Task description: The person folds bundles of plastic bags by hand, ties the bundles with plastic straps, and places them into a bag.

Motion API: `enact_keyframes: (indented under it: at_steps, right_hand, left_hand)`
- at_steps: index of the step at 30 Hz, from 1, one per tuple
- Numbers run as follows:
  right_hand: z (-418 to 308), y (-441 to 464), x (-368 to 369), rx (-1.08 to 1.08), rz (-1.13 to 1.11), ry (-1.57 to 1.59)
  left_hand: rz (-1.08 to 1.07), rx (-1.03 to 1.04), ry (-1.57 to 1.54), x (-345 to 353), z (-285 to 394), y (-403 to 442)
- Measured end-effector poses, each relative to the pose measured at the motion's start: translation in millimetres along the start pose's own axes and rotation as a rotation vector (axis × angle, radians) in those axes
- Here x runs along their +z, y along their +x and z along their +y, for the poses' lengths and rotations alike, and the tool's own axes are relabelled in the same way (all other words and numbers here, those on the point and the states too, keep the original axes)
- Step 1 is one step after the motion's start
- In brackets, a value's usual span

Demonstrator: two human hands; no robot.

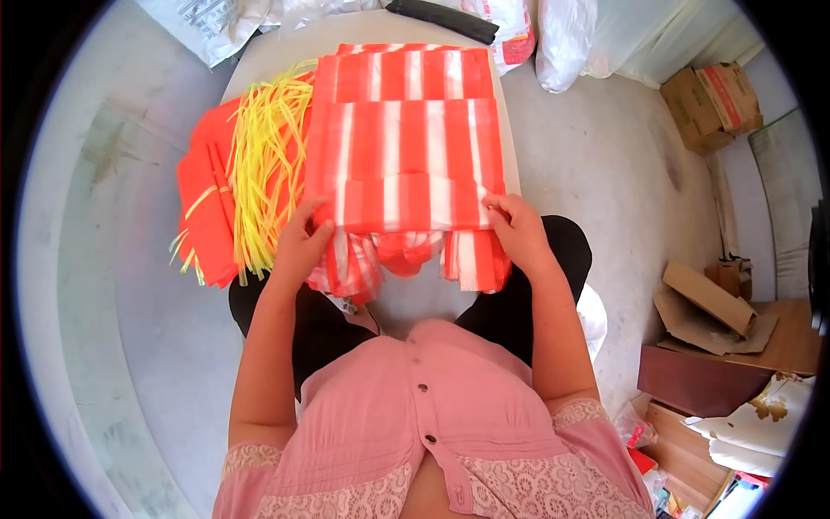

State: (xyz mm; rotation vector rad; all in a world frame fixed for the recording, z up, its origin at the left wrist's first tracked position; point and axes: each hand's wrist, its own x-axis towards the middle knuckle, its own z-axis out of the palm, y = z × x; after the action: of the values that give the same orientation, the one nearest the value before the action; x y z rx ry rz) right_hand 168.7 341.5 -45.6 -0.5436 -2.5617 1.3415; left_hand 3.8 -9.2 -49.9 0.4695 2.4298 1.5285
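A stack of red-and-white striped plastic bags [393, 138] lies flat in front of me, its near end folded into a straight edge. My left hand [304, 238] pinches the near left corner of the top bag, thumb and fingers closed at the edge. At the near right corner, my right hand [516, 227] grips the same bag between thumb and fingers. Below that edge, loose striped ends hang down over my knees. Left of the stack lies a bunch of yellow strips [270, 173], partly over folded red material [206, 203].
The stack rests on a pale table [285, 43]. A black roll [443, 21] lies at its far edge, near white plastic sacks [566, 39]. Cardboard boxes [711, 108] stand at the far right; flattened cardboard [713, 311] lies on a brown cabinet [705, 376] nearer me.
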Motion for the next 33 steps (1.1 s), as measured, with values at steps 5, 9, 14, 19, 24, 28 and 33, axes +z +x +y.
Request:
enact_keyframes:
  at_steps: [5, 9, 14, 19, 24, 28, 33]
  right_hand:
    - [-17.2, -9.7, -10.2, -0.074, -0.083, -0.101]
    - [-21.6, -10.3, -8.8, -0.143, -0.063, -0.206]
    - [-24.3, -11.6, -10.3, -0.191, -0.019, -0.386]
    - [-22.3, -17.1, -24.9, -0.265, 0.034, -0.329]
    - [-6.6, -7.1, -34.2, -0.16, -0.029, 0.165]
    - [-7.4, 12.3, -22.9, 0.136, -0.018, 0.52]
    - [-3.9, 37.7, -7.4, 0.111, 0.09, 0.401]
  left_hand:
    - [-0.039, 0.134, 0.139, -2.8, 7.8, -6.4]
    - [0.067, 0.18, 0.258, 1.5, 12.9, -4.7]
    - [0.127, 0.305, 0.432, -2.0, 25.6, -9.4]
    - [0.124, 0.402, 0.431, -12.9, 25.2, -18.6]
    - [0.026, 0.311, 0.032, -22.4, 19.6, -10.4]
    - [-0.003, 0.053, -0.175, -13.1, 30.6, 2.6]
    - [0.089, 0.088, 0.168, -3.8, 24.2, 34.5]
